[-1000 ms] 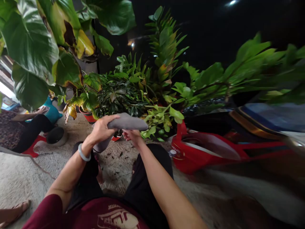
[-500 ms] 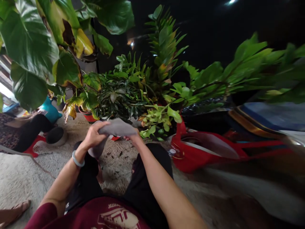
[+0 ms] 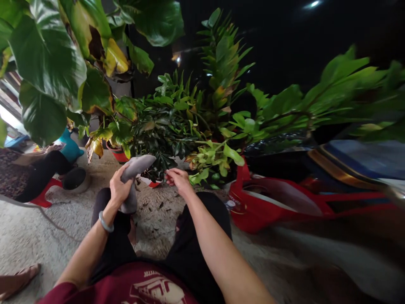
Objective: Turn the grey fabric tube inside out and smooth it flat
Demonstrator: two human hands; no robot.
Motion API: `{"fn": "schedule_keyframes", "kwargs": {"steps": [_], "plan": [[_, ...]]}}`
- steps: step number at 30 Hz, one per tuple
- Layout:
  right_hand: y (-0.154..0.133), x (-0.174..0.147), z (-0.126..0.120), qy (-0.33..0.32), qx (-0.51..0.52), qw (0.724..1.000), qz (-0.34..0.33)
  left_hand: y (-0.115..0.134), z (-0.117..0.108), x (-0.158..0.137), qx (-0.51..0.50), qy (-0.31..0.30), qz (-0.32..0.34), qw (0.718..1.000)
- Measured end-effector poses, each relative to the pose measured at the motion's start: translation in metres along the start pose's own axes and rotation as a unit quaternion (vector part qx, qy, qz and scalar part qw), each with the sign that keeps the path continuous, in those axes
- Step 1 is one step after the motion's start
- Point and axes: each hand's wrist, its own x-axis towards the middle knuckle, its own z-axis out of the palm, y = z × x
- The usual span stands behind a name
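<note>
My left hand, with a pale bangle at the wrist, grips a soft grey sock around its middle. One rounded end of it points up and to the right, while the other part hangs below the hand over my left knee. To the right, my right hand is held apart from the sock, its fingers curled and the fingertips pinched together. Whatever may lie between those fingertips is too small to make out. Both hands are above the gap between my knees.
Leafy potted plants stand close ahead, one in a red pot. On the right lies an open red bag. To the left a person sits near a dark round pot. Bits of debris lie on the concrete floor.
My right hand has let go of the sock's right end and drawn slightly away. The sock, stretched between both hands before, now bends upward in my left hand alone.
</note>
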Motion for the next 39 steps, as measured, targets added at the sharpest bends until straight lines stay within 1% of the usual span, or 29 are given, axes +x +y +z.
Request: {"fn": "schedule_keyframes", "kwargs": {"steps": [1,2,4,5,6,7,8,9,10,12,14,15,16,17,18,20,21,22,23,24,25,27,29,31,32,33,34,37,39], "plan": [[0.0,0.0,0.0,-0.001,0.004,1.0,-0.003,0.007,-0.005,0.0,-0.01,0.034,0.011,0.999],[0.0,0.0,0.0,-0.001,0.009,1.0,-0.005,0.015,-0.011,0.008,-0.015,0.071,0.022,0.997],[-0.001,-0.001,0.002,-0.001,0.018,1.0,-0.006,0.031,-0.022,0.037,-0.01,0.133,0.046,0.99],[-0.001,-0.001,0.003,0.001,0.022,1.0,-0.003,0.036,-0.026,0.055,-0.004,0.149,0.056,0.987],[-0.002,-0.002,0.004,0.003,0.025,1.0,-0.002,0.037,-0.027,0.07,0.001,0.153,0.061,0.986],[-0.002,-0.003,0.004,0.005,0.026,1.0,-0.002,0.036,-0.025,0.081,0.005,0.142,0.06,0.988],[-0.003,-0.004,0.004,0.006,0.026,1.0,-0.004,0.031,-0.02,0.085,0.008,0.119,0.05,0.992],[-0.003,-0.004,0.004,0.006,0.025,1.0,-0.007,0.024,-0.014,0.082,0.011,0.085,0.035,0.996],[-0.004,-0.004,0.004,0.004,0.023,1.0,-0.011,0.015,-0.006,0.072,0.012,0.045,0.017,0.999],[-0.004,-0.004,0.002,0.002,0.018,1.0,-0.018,-0.002,0.01,0.037,0.007,-0.036,-0.017,0.999],[-0.004,-0.003,0.0,0.005,0.019,1.0,-0.018,-0.011,0.018,-0.002,-0.022,-0.08,-0.032,0.996],[-0.003,-0.002,0.0,0.007,0.022,1.0,-0.017,-0.011,0.018,-0.016,-0.035,-0.081,-0.039,0.995],[-0.003,-0.002,-0.001,0.009,0.026,1.0,-0.016,-0.007,0.015,-0.024,-0.046,-0.067,-0.043,0.996],[-0.003,-0.001,-0.001,0.008,0.03,0.999,-0.016,0.001,0.01,-0.024,-0.053,-0.038,-0.045,0.997],[-0.002,-0.001,-0.001,0.006,0.035,0.999,-0.017,0.01,0.005,-0.016,-0.056,0.001,-0.042,0.998],[-0.003,0.0,0.0,-0.001,0.046,0.999,-0.022,0.029,-0.007,0.014,-0.055,0.075,-0.017,0.996],[-0.003,-0.001,0.001,-0.004,0.055,0.998,-0.025,0.036,-0.011,0.033,-0.053,0.097,-0.001,0.994],[-0.004,-0.001,0.002,-0.007,0.064,0.998,-0.027,0.042,-0.012,0.049,-0.049,0.106,0.014,0.993],[-0.004,-0.001,0.003,-0.01,0.073,0.997,-0.028,0.044,-0.011,0.061,-0.046,0.1,0.025,0.994],[-0.005,-0.001,0.003,-0.012,0.079,0.996,-0.028,0.044,-0.007,0.067,-0.043,0.085,0.029,0.995],[-0.004,-0.001,0.003,-0.012,0.082,0.996,-0.027,0.042,-0.002,0.067,-0.042,0.062,0.027,0.997],[-0.003,-0.001,0.002,-0.009,0.074,0.997,-0.021,0.035,0.012,0.046,-0.041,-0.001,0.013,0.999],[0.0,0.001,0.0,0.003,0.054,0.999,-0.006,0.029,0.024,0.012,-0.052,-0.082,0.0,0.995],[0.003,0.002,-0.001,0.014,0.039,0.999,0.008,0.033,0.03,-0.013,-0.081,-0.149,0.006,0.985],[0.004,0.002,-0.002,0.017,0.034,0.999,0.013,0.039,0.03,-0.017,-0.098,-0.162,0.018,0.982],[0.004,0.001,-0.002,0.016,0.033,0.999,0.014,0.047,0.029,-0.015,-0.113,-0.16,0.033,0.98],[0.004,0.001,-0.002,0.01,0.034,0.999,0.011,0.057,0.027,-0.006,-0.123,-0.144,0.051,0.981],[0.003,0.0,0.0,-0.023,0.051,0.998,-0.013,0.09,0.025,0.046,-0.125,-0.055,0.098,0.986],[0.002,0.001,0.002,-0.034,0.064,0.997,-0.028,0.105,0.032,0.08,-0.108,-0.008,0.124,0.986]]}}
